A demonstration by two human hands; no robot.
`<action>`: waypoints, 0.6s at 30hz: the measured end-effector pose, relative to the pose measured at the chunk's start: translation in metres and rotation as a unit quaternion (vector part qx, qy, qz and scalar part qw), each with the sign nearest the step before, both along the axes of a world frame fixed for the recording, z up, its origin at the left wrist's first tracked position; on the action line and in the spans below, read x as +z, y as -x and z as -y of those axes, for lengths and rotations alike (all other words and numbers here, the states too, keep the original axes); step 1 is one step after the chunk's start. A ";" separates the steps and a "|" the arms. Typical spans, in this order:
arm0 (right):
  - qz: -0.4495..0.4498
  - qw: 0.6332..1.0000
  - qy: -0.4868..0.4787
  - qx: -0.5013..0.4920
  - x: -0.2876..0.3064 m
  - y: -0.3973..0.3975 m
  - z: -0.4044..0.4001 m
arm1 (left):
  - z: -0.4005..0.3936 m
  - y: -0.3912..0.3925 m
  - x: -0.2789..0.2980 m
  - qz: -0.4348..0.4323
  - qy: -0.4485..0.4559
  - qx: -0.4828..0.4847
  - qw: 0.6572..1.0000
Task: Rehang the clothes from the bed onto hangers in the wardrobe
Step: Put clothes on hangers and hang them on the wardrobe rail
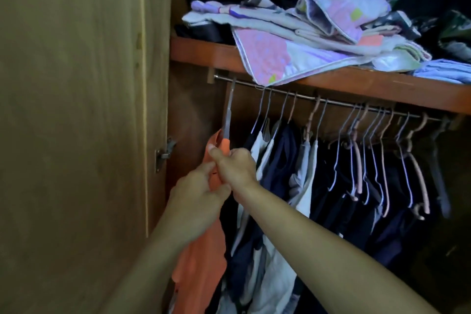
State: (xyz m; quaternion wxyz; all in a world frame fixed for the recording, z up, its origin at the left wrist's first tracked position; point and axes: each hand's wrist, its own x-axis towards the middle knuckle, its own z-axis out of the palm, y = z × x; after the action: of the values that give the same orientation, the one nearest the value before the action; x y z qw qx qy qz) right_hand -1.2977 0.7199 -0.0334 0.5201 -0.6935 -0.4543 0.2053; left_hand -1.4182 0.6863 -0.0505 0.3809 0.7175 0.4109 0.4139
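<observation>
The orange garment [201,242] hangs at the far left of the rail [331,100], on a hanger [227,115] already hooked there. Your right hand [235,168] pinches the cloth at the collar; your left hand [196,199] grips a fold just below. Judged light, limp, non-fragile — hold it at the shoulders, not the hem. Neighbouring hangers are thin wire, some padded — likely to snag.

dim, soft-focus picture; upper right and lower right sink into shadow, edges bow from the wide lens.
</observation>
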 end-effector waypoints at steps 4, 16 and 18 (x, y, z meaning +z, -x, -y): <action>0.029 0.999 0.006 -0.012 0.004 -0.009 -0.026 | -0.032 -0.006 0.003 -0.054 -0.055 0.009 0.997; 0.312 0.944 0.097 0.044 -0.003 -0.056 -0.056 | -0.124 -0.055 -0.003 0.034 -0.045 0.096 0.994; 0.393 0.907 0.139 0.057 -0.012 -0.065 -0.050 | -0.136 -0.063 -0.001 0.026 -0.048 0.084 0.995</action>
State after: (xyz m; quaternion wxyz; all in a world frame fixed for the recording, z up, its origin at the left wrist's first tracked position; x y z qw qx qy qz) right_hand -1.2322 0.7703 -0.0452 0.1854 -0.7560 -0.6277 0.0065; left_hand -1.3553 0.8224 -0.0515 0.3201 0.6871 0.4395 0.4820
